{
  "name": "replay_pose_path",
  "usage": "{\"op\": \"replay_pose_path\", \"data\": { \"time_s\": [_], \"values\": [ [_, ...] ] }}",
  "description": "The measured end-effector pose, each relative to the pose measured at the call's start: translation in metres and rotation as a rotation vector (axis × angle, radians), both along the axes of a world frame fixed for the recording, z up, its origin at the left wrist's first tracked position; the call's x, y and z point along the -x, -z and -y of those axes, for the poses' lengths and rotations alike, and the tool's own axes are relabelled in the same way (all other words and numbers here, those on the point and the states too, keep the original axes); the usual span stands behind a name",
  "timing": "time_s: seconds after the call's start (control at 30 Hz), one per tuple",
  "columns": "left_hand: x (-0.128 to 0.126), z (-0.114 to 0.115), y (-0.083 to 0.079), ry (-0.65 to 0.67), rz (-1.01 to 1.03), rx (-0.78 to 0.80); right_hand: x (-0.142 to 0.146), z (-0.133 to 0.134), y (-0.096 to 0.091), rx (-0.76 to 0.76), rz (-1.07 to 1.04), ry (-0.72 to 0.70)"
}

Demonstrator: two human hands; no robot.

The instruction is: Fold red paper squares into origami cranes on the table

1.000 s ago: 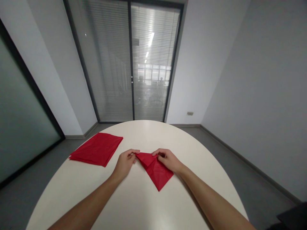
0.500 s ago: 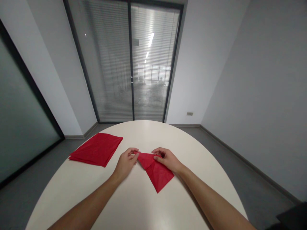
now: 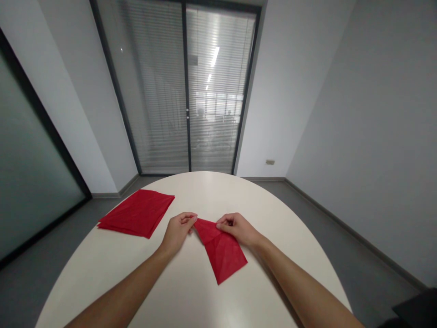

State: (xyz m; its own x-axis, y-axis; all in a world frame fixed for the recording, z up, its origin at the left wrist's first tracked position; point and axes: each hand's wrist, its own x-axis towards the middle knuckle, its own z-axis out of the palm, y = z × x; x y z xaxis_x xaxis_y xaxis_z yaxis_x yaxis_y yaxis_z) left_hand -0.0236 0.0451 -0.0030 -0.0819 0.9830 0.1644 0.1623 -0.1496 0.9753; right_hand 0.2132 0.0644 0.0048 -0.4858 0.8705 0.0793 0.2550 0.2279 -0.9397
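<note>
A folded red sheet (image 3: 225,257), thin like tissue paper or a napkin, hangs between my two hands over the table, with one pointed corner toward me. My left hand (image 3: 179,230) pinches its upper left corner between thumb and fingertips. Farther right, my right hand (image 3: 237,227) grips the upper edge, thumb on the near side. Creases run across the sheet's middle. Part of its upper right lies hidden behind my right hand. To the left, a stack of red sheets (image 3: 138,213) lies flat, apart from my left hand.
The round white table (image 3: 205,191) carries the sheets. Beyond it stand glass panels with blinds (image 3: 215,132) in dark frames. A white wall (image 3: 368,150) rises on the right. Something dark (image 3: 416,310) shows at the lower right corner.
The red sheet has swung slightly, its lower point shifting left and toward me. Both hands keep hold, and my right thumb has moved slightly left along the upper edge. The stack is unchanged.
</note>
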Motion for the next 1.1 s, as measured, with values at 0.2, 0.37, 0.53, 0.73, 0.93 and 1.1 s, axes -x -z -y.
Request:
{"op": "replay_pose_path", "data": {
  "time_s": [0.2, 0.37, 0.53, 0.73, 0.93, 1.1],
  "values": [
    [-0.008, 0.016, -0.007, -0.036, -0.477, -0.449, 0.005, 0.001, 0.005, -0.153, 0.131, 0.061],
    [-0.023, 0.03, -0.002, 0.249, -0.844, -0.445, 0.005, 0.001, 0.003, -0.403, 0.317, 0.126],
    [-0.02, 0.027, 0.013, 0.305, -1.019, -0.365, 0.012, 0.014, -0.011, -0.631, 0.452, 0.064],
    [-0.013, 0.024, 0.022, 0.258, -1.158, -0.332, 0.017, 0.03, -0.008, -0.498, 0.575, -0.216],
    [-0.012, 0.025, 0.02, 0.125, -1.189, -0.271, 0.003, 0.022, -0.003, -0.376, 0.656, -0.165],
    [-0.013, 0.025, 0.01, 0.032, -1.213, -0.27, -0.004, 0.018, -0.008, -0.43, 0.747, -0.132]
  ]
}}
